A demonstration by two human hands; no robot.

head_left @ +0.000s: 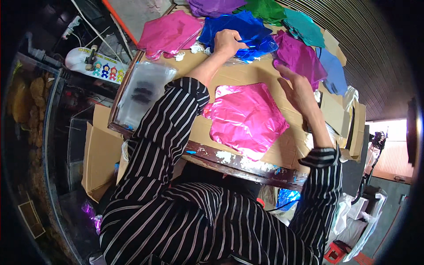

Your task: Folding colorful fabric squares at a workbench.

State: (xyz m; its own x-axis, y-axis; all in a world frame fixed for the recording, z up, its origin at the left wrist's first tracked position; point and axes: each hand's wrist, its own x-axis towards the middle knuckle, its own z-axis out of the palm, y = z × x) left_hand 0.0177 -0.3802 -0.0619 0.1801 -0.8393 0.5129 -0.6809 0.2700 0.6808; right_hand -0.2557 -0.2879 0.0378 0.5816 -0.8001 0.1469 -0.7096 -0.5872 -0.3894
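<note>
A pink five-sided foil piece (249, 119), which looks like a flat uninflated foil balloon, lies crinkled on the cardboard-covered table in front of me. Beyond it, my left hand (227, 43) reaches onto a pile of blue foil balloons (234, 24). Its fingers are curled down with the thumb to the right, pinching at the blue foil; the fingertips are partly hidden. My right hand (297, 88) hovers over the cardboard right of the pink piece, fingers stretched forward and holding nothing. Its fingertips come near a magenta foil pile (302, 57).
More foil piles ring the far side: pink (170, 33), purple (214, 5), green (265, 9), teal (302, 26) and pale blue (332, 70). A clear plastic bag (143, 95) lies at the table's left. An open carton (104, 154) stands below left; a white skateboard (95, 64) is beyond.
</note>
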